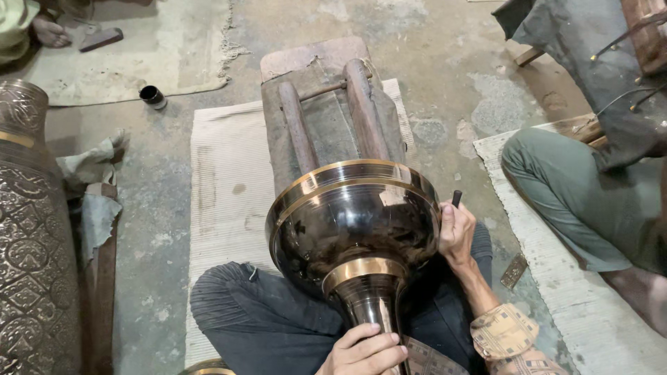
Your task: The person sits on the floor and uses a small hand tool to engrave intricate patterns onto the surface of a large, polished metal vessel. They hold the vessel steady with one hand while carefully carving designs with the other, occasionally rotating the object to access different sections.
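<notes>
A large dark polished metal vase [351, 226] with brass bands lies across my lap, its wide bowl pointing away from me. My left hand [365, 351] grips the vase's narrow neck near the bottom edge of the view. My right hand [455, 232] rests against the bowl's right side and holds a short dark rod-like tool [456, 198] upright between its fingers. The bowl's far rim sits just over a worn wooden block [326, 114] with two long rails on top.
A pale woven mat [222, 208] lies under the block on the concrete floor. A tall embossed metal vessel [31, 243] stands at the left with rags beside it. A seated person's green-trousered leg [563, 194] is at the right. A small dark cup [153, 96] stands further back.
</notes>
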